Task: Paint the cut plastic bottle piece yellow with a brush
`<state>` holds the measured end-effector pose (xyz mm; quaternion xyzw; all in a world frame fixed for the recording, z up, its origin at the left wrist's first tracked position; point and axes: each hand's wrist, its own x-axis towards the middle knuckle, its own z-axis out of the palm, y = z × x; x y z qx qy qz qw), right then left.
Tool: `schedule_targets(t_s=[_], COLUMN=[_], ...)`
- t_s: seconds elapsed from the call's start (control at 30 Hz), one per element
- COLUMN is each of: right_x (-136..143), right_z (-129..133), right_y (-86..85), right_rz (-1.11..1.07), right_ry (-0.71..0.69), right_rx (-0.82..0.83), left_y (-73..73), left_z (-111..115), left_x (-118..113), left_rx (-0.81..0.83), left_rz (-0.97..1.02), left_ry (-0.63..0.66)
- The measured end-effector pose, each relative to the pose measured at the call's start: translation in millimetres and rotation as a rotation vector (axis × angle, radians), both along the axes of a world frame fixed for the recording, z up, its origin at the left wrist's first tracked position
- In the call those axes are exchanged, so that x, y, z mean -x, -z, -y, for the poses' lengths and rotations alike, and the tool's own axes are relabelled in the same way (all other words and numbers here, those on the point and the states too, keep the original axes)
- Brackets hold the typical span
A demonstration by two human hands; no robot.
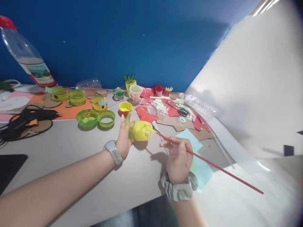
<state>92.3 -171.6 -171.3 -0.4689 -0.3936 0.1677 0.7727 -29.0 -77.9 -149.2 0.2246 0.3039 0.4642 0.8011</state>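
Observation:
My left hand (124,137), with a grey watch at its wrist, holds a yellow-painted cup-like object (142,130) above the white table. Green paint marks the fingers around it. My right hand (180,156), wearing a grey scrunchie, grips a long red-handled paintbrush (220,169). The brush's tip touches or lies very near the right end of the yellow object. A small cup of yellow paint (125,107) stands just behind my left hand. Several green-and-yellow rings or containers (106,119) sit to the left.
A black glue gun (35,116) with its cable and a large bottle (35,67) are at the left. Toward the back right are scissors (182,111), red paper scraps (145,114), cardboard (168,122) and a clear plastic bottle (201,105). Light blue paper (201,170) lies beside my right hand.

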Motion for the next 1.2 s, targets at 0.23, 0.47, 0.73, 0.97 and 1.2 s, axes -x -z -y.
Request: schedule_targets(t_s=[0.23, 0.47, 0.73, 0.97, 1.2], right_x=[1.0, -2.1, -15.7, -14.4, -23.8], right_z=[-0.6, 2.3, -91.9, -184.0, -203.7], right_y=[2.9, -7.6, -62.5, -20.6, -24.9], right_rz=[0.021, 0.078, 0.31, 0.533, 0.759], right_ry=[0.071, 0.061, -0.082, -0.264, -0.255], right_rx=[-0.011, 0.058, 0.028, 0.12, 0.202], left_y=[0.5, 3.1, 14.0, 11.8, 18.3], left_z=[-3.1, -10.4, -18.2, -18.4, -21.4], left_x=[2.6, 3.1, 4.9, 5.2, 3.8], left_rx=[0.004, 0.05, 0.129, 0.181, 0.288], left_rz=[0.005, 0.004, -0.004, 0.02, 0.023], left_ry=[-0.02, -0.059, -0.058, -0.08, -0.089])
